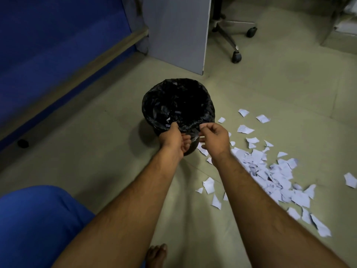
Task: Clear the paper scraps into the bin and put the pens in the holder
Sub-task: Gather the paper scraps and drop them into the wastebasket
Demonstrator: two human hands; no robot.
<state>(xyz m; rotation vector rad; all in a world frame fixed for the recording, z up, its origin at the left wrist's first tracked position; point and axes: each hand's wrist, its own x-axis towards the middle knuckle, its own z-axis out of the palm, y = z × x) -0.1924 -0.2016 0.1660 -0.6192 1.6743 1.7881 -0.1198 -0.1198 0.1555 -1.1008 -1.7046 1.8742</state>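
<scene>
A round bin [154,97] lined with a black bag stands on the floor in the middle, with a few paper scraps inside it. My left hand [172,137] grips the bag's near rim. My right hand [213,136] hovers just right of it at the rim, fingers curled; a pale scrap shows between the two hands, and I cannot tell which hand has it. A heap of white paper scraps [274,175] is strewn over the floor to the right of the bin. No pens or holder are in view.
A grey desk panel [177,31] stands behind the bin. An office chair base with castors [236,55] is at the back right. A blue partition [48,45] runs along the left. My blue-clad knee [38,225] and bare foot [156,254] are near the bottom.
</scene>
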